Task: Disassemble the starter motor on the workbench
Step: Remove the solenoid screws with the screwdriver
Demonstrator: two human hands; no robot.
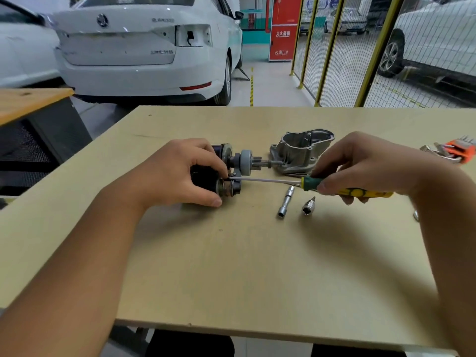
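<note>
The black starter motor (233, 161) lies on its side on the wooden workbench (231, 266), its pinion shaft pointing right. My left hand (177, 173) grips its dark body from above, hiding most of it. My right hand (360, 166) holds a screwdriver (342, 189) with a green and yellow handle. The screwdriver's steel shaft runs level to the left, and its tip meets the motor's lower part by my left fingertips. The removed aluminium nose housing (298, 148) lies just right of the shaft end.
A long socket (286, 200) and a short bit socket (308, 206) lie in front of the screwdriver. An orange hex key set (456, 150) sits at the bench's right edge. A white car (144, 47) and a yellow mesh fence (360, 52) stand beyond the bench.
</note>
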